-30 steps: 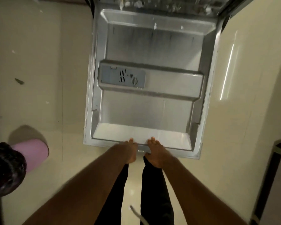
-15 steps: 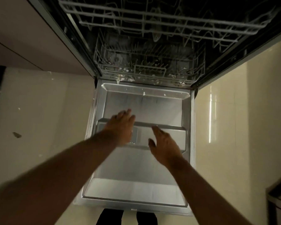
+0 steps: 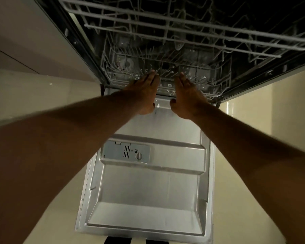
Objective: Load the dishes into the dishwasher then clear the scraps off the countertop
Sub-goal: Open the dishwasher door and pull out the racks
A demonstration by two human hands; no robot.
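The dishwasher stands open, its steel door [image 3: 148,187] lying flat toward me with a grey detergent dispenser [image 3: 127,153] on it. Inside, the lower wire rack [image 3: 217,80] sits pushed in, and the upper wire rack [image 3: 183,27] hangs above it. Both racks look bare of dishes. My left hand [image 3: 144,92] and my right hand [image 3: 187,97] stretch out side by side, fingers straight, their tips at the front edge of the lower rack. Neither hand holds anything. No dishes or scraps are in view.
A pale cabinet front [image 3: 25,41] flanks the dishwasher on the left. Cream floor tiles [image 3: 253,155] spread on both sides of the door. White specks lie along the rack's front edge and the door's hinge end.
Both hands left the door's near edge and reached forward over the door to the front of the lower rack. The view tilted up into the dishwasher.
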